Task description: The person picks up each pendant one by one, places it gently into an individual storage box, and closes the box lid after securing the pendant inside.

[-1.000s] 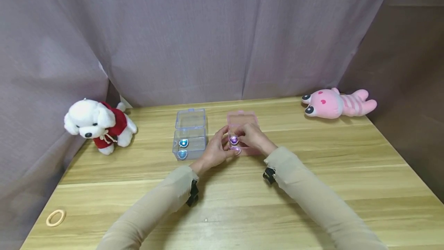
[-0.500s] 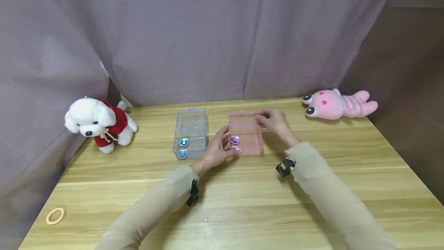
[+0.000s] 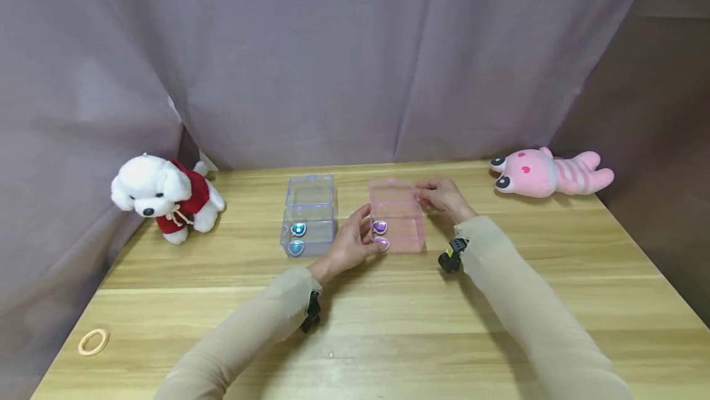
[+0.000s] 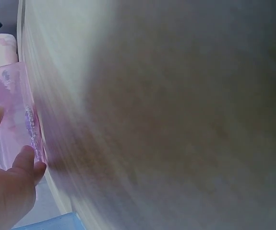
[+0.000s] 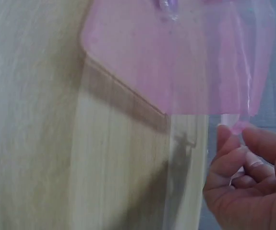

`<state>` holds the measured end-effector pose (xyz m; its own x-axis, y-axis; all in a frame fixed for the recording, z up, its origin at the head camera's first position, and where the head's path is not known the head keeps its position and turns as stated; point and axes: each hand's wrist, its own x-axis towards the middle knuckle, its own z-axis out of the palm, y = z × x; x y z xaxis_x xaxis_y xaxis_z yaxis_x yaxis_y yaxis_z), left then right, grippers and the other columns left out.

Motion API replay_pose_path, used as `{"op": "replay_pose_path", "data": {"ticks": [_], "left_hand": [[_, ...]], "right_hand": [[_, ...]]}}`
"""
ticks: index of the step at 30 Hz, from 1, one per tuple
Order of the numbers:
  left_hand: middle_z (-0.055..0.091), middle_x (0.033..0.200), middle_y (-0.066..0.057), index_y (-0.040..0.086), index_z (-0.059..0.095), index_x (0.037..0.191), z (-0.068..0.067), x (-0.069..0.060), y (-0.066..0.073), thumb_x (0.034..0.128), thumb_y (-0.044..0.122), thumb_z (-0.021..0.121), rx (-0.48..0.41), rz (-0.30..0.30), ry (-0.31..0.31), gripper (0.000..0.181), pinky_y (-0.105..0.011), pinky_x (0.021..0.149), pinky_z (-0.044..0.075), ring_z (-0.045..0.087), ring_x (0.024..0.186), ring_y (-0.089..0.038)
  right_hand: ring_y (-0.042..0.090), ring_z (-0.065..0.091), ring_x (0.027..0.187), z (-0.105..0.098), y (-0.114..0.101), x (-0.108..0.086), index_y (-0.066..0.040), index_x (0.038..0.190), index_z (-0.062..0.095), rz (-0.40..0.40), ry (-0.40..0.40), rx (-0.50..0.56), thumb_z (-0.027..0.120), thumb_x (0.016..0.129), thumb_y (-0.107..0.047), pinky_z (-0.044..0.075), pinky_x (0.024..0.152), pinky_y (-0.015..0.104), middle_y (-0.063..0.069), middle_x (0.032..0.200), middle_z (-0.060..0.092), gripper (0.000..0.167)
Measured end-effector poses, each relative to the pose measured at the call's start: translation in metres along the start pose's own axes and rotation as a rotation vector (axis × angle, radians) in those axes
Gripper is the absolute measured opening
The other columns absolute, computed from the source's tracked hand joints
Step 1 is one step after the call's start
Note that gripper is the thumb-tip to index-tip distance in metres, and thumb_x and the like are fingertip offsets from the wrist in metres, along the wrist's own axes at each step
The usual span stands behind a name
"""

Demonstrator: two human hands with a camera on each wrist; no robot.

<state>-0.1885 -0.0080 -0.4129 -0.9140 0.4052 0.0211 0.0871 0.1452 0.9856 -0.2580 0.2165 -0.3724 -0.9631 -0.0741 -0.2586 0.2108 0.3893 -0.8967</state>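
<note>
A pink see-through plastic box [image 3: 407,236] lies with its lid [image 3: 391,191] folded back, in the middle of the table. Two purple, bead-edged heart gems [image 3: 379,227] sit at its left side. My left hand [image 3: 350,243] holds the box's left side, thumb at the front corner; the left wrist view shows fingers [image 4: 23,160] against the pink wall. My right hand [image 3: 442,196] is at the lid's right edge, where its fingertips [image 5: 248,136] pinch a small pink see-through part. To the left stands a bluish clear box [image 3: 318,246] with its lid back and blue heart gems [image 3: 298,228] inside.
A white plush dog [image 3: 150,184] in red sits at the left rear. A pink plush toy [image 3: 540,172] lies at the right rear. A wooden ring [image 3: 93,342] is near the table's left edge. Grey curtain [image 3: 310,61] hangs behind the table.
My right hand has come out of the pink box and moved right, to the lid's right edge. My left hand stays at the box's left side.
</note>
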Motion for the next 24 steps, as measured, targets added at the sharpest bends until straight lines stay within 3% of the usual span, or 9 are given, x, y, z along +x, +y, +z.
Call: {"op": "replay_pose_path", "data": {"ticks": [3, 8, 13, 17, 21, 24], "left_hand": [[0.033, 0.147, -0.023, 0.0, 0.015, 0.148, 0.001, -0.001, 0.0, 0.0738, -0.014, 0.068, 0.007, -0.011, 0.007, 0.092, -0.031, 0.101, 0.047, 0.043, 0.131, -0.031], [0.034, 0.147, -0.021, 0.001, 0.017, 0.148, 0.001, -0.002, 0.001, 0.0732, -0.014, 0.069, 0.009, -0.012, 0.012, 0.093, -0.029, 0.1, 0.048, 0.044, 0.13, -0.03], [0.03, 0.149, -0.021, 0.0, 0.017, 0.148, 0.002, -0.003, 0.0, 0.0729, -0.015, 0.069, 0.012, -0.003, 0.016, 0.092, -0.03, 0.101, 0.047, 0.042, 0.131, -0.031], [0.027, 0.152, -0.018, 0.002, 0.019, 0.148, 0.002, -0.008, 0.001, 0.0754, -0.008, 0.071, 0.066, -0.023, 0.048, 0.09, -0.028, 0.101, 0.047, 0.042, 0.132, -0.03], [0.03, 0.151, -0.016, 0.005, 0.02, 0.149, 0.002, -0.014, 0.005, 0.0785, -0.003, 0.071, 0.105, -0.034, 0.065, 0.087, -0.027, 0.101, 0.046, 0.044, 0.13, -0.03], [0.032, 0.15, -0.017, 0.004, 0.02, 0.149, 0.003, -0.018, 0.008, 0.0802, -0.003, 0.068, 0.084, -0.022, 0.052, 0.084, -0.028, 0.101, 0.046, 0.045, 0.129, -0.031]], "right_hand": [[-0.001, 0.049, 0.057, -0.003, 0.001, -0.002, 0.011, 0.131, 0.045, -0.049, 0.008, -0.03, 0.051, 0.094, -0.006, 0.045, 0.051, 0.013, -0.006, 0.072, 0.057, 0.042], [0.0, 0.052, 0.066, -0.005, -0.001, -0.011, 0.012, 0.126, 0.048, -0.206, 0.04, -0.027, 0.054, 0.093, -0.003, 0.052, 0.061, 0.013, 0.004, 0.088, 0.058, 0.037], [0.0, 0.059, 0.079, -0.006, 0.001, -0.034, 0.015, 0.119, 0.051, -0.32, 0.014, -0.019, 0.049, 0.095, 0.0, 0.057, 0.076, 0.017, 0.029, 0.11, 0.058, 0.029], [0.018, 0.063, 0.1, -0.003, 0.011, -0.056, 0.013, 0.12, 0.054, -0.369, -0.013, -0.085, 0.044, 0.099, -0.007, 0.055, 0.089, 0.026, 0.03, 0.122, 0.056, 0.031], [0.037, 0.054, 0.117, 0.001, 0.026, -0.074, 0.009, 0.129, 0.049, -0.372, -0.052, -0.118, 0.04, 0.102, -0.02, 0.047, 0.1, 0.038, 0.027, 0.131, 0.051, 0.041], [0.039, 0.051, 0.12, 0.007, 0.032, -0.082, 0.006, 0.136, 0.044, -0.356, -0.068, -0.097, 0.043, 0.101, -0.025, 0.048, 0.099, 0.028, 0.026, 0.136, 0.048, 0.046]]}}
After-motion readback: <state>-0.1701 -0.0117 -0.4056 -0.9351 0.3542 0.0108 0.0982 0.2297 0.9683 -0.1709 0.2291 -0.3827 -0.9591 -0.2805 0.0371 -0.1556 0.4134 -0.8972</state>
